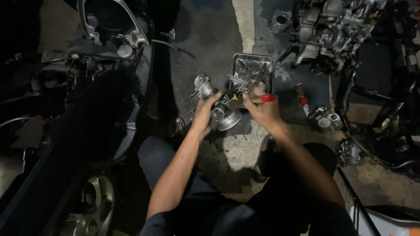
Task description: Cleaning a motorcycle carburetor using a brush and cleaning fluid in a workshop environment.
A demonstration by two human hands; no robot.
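Because the left hand [204,114] grips the metal carburettor [218,109] in mid-air beside the parts tray [253,57] while the right hand [262,109] pinches 1 red-handled screwdriver [267,98] against it, a slipped tip could likely drop loose bits onto the concrete floor [227,153].

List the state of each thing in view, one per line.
left hand: gripping the metal carburetor
metal carburetor: held up off the floor
right hand: holding the red-handled tool
red-handled tool: tip at the carburetor
metal tray: on the floor, holding small parts
engine block: on the floor, partly stripped
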